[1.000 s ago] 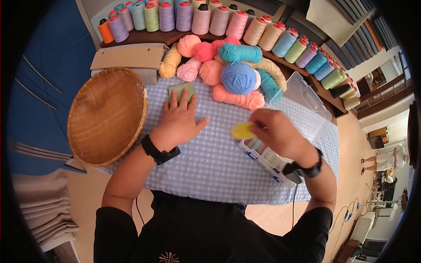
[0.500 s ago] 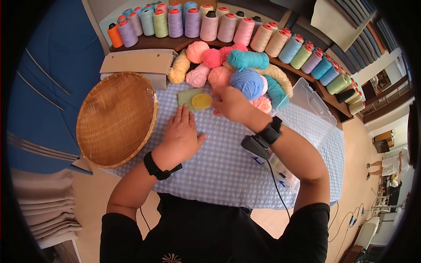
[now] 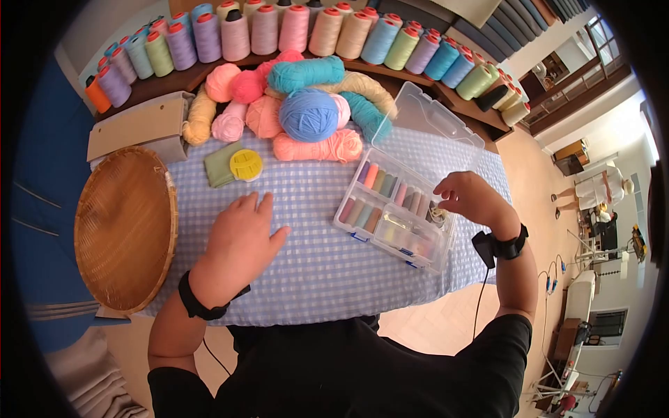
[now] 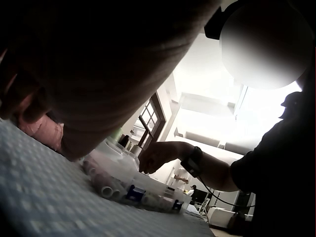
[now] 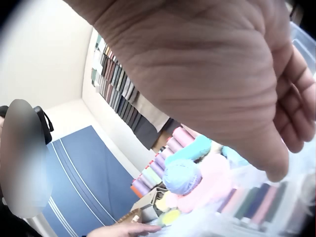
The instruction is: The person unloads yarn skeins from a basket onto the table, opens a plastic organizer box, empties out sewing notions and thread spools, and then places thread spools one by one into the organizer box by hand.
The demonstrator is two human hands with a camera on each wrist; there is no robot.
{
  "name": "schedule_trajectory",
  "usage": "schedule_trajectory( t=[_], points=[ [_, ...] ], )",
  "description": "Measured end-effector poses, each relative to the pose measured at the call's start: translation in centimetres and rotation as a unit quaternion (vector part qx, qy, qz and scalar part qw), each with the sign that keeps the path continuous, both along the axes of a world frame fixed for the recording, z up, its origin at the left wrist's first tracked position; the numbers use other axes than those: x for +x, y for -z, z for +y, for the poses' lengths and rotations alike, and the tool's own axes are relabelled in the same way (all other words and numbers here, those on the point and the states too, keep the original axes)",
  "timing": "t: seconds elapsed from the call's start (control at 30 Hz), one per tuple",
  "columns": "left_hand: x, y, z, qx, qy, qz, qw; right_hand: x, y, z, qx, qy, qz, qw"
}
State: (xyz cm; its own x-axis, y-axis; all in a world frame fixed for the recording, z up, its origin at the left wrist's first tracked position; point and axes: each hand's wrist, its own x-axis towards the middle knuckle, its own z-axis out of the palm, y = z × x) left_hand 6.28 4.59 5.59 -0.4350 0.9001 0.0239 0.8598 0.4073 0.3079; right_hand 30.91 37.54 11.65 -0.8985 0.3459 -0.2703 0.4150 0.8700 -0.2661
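My left hand (image 3: 240, 237) is over the checked cloth with its fingers stretched forward, holding nothing. Just beyond its fingertips lies a folded green cloth (image 3: 217, 167), and a yellow round disc with a pale rim (image 3: 246, 165) sits partly on it. At the right, my right hand (image 3: 468, 198) hovers over the end of a clear plastic sewing box (image 3: 345, 221), its fingers loosely bent with nothing visible between them. Below those fingers is a coiled whitish item (image 3: 437, 214) in a compartment. Rows of coloured thread spools (image 3: 373, 177) fill other compartments.
The box's clear lid (image 3: 435, 129) stands tilted back. Balls and skeins of yarn (image 3: 309, 115) are heaped at the back, before a shelf of thread cones (image 3: 265, 31). A woven basket (image 3: 127, 230) and a folded grey-beige item (image 3: 139, 132) are at the left.
My right hand carried the yellow disc from the box to the green cloth, let go of it there and returned over the box. My left hand has drawn back off the cloth.
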Motion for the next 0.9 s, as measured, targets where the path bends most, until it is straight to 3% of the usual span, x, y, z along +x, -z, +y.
schedule_trajectory(
  t=[0.13,0.2,0.27,0.3,0.33,0.37,0.4,0.5,0.53,0.6,0.7,0.73,0.8,0.83,0.87,0.9],
  points=[
    [1.5,-0.3,1.5,-0.004,0.077,-0.039,0.996,2.4,2.2,-1.2,0.056,-0.035,0.068,0.996],
    [2.2,-0.3,1.9,-0.004,0.095,-0.046,0.994,2.6,2.9,-1.1,0.085,-0.038,0.040,0.995],
    [2.5,-0.3,2.2,0.059,0.131,-0.076,0.987,2.2,2.7,-1.4,0.113,-0.046,0.015,0.992],
    [2.8,-0.2,2.4,0.056,0.125,-0.074,0.988,1.7,1.5,-2.1,0.089,-0.032,0.053,0.994],
    [3.1,-0.1,2.6,0.123,0.142,-0.109,0.976,0.9,0.3,-2.9,0.063,-0.020,0.091,0.994],
    [3.5,0.0,2.8,0.189,0.154,-0.141,0.959,0.0,-0.7,-4.0,0.056,-0.032,0.095,0.993],
    [3.9,-0.1,3.3,0.201,0.154,-0.245,0.936,-1.1,-1.7,-5.6,0.008,-0.057,0.158,0.986],
    [5.3,-0.5,4.6,0.236,0.139,-0.513,0.813,-4.1,-1.7,-9.8,-0.107,-0.148,0.264,0.947],
    [5.2,-0.4,4.9,0.237,0.124,-0.505,0.821,-4.8,-0.9,-10.7,-0.122,-0.182,0.280,0.934],
    [4.7,0.0,5.1,0.132,0.160,-0.699,0.685,-5.9,-0.2,-12.3,-0.152,-0.208,0.271,0.927],
    [3.7,0.2,4.1,0.112,0.112,-0.721,0.675,-6.5,0.2,-12.6,-0.184,-0.199,0.256,0.928],
    [3.0,0.0,3.4,0.115,0.066,-0.724,0.677,-6.5,0.2,-12.4,-0.205,-0.190,0.251,0.927],
    [1.4,0.8,1.9,0.153,0.021,-0.666,0.730,-6.0,-0.3,-11.7,-0.159,-0.187,0.288,0.926],
    [0.7,0.7,0.8,0.189,0.015,-0.487,0.853,-5.5,-0.4,-11.0,-0.111,-0.180,0.323,0.923],
    [-0.1,0.4,-0.2,0.216,0.015,-0.287,0.933,-4.7,-0.3,-9.9,-0.089,-0.159,0.316,0.931],
    [-1.1,0.8,-0.9,0.195,-0.029,-0.092,0.976,-4.0,-0.4,-9.1,-0.053,-0.128,0.311,0.940]
  ],
)
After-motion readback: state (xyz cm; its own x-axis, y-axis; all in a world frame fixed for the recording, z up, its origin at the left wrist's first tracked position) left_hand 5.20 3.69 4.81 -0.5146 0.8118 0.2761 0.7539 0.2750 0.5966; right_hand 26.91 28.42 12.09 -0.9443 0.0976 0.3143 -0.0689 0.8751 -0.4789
